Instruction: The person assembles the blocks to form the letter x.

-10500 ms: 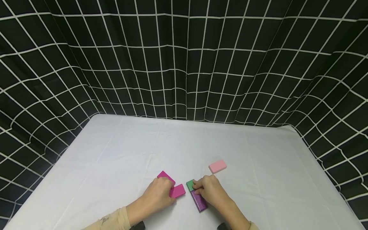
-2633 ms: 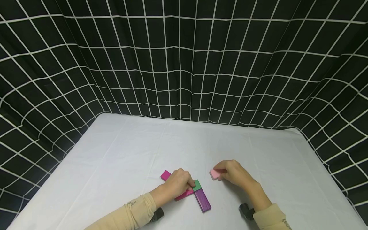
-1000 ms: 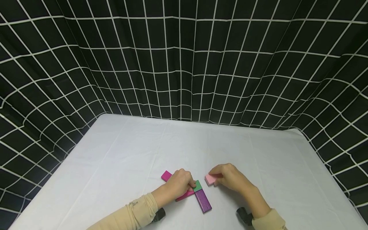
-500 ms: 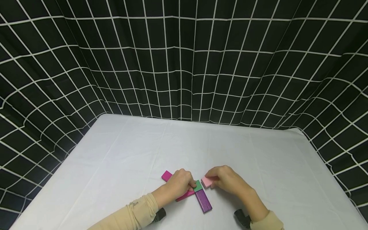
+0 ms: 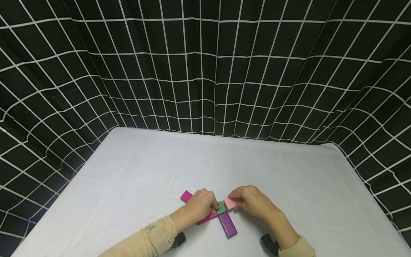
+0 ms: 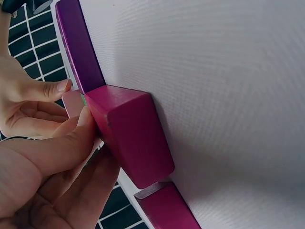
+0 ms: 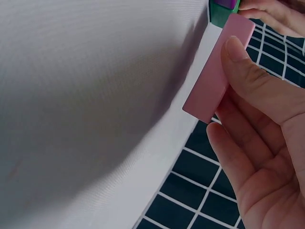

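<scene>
My left hand [image 5: 201, 203] pinches a magenta block [image 6: 138, 133] between thumb and fingers and partly covers it in the head view. That block's inner end meets a small green block [image 5: 221, 207]. A purple block [image 5: 227, 225] extends from the green one toward me. From the right, my right hand [image 5: 253, 200] grips a light pink block [image 7: 212, 76], thumb on one face and fingers behind. The pink block's left end is right beside the green block; whether they touch is hard to tell. A second magenta block [image 5: 186, 196] lies partly hidden beyond my left hand.
The blocks lie on a white-covered table [image 5: 144, 160]. A black curtain with a white grid [image 5: 205, 71] hangs around its back and sides. Dark wrist cameras [image 5: 269, 244] sit under both forearms.
My right hand has taken hold of the light pink block and slid it left up to the green block. Earlier, my left hand brought the magenta block against the green one; lately it stays still.
</scene>
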A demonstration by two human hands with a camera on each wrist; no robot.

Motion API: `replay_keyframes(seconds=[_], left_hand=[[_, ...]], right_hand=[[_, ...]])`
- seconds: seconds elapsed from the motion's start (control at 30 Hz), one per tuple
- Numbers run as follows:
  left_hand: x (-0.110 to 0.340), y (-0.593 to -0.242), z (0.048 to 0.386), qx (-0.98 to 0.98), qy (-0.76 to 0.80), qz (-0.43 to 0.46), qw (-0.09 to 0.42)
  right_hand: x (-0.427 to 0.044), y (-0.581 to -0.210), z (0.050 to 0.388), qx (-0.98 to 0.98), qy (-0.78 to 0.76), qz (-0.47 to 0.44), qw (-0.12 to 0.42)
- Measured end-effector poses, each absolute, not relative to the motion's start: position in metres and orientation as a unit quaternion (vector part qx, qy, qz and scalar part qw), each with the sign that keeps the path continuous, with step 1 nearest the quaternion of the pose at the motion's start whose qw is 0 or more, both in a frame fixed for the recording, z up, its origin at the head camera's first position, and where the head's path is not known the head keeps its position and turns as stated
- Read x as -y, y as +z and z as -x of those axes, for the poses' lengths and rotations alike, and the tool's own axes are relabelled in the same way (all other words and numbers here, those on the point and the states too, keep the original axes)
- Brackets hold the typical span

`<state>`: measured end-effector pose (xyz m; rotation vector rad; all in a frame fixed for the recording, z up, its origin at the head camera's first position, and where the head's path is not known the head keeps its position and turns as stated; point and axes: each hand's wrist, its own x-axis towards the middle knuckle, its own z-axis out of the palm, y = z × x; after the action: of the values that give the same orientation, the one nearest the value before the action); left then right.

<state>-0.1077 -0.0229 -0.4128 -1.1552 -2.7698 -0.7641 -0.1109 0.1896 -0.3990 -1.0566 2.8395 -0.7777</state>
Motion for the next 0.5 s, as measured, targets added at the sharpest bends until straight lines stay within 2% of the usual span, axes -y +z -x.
replay_keyframes(seconds=[0.5], left_hand=[[0.0229, -0.4127, 0.1083, 0.894, -0.245, 0.376, 0.022]], right_hand=[[-0.1877, -0.4006, 0.1117, -0.909, -0.246, 0.335, 0.007]])
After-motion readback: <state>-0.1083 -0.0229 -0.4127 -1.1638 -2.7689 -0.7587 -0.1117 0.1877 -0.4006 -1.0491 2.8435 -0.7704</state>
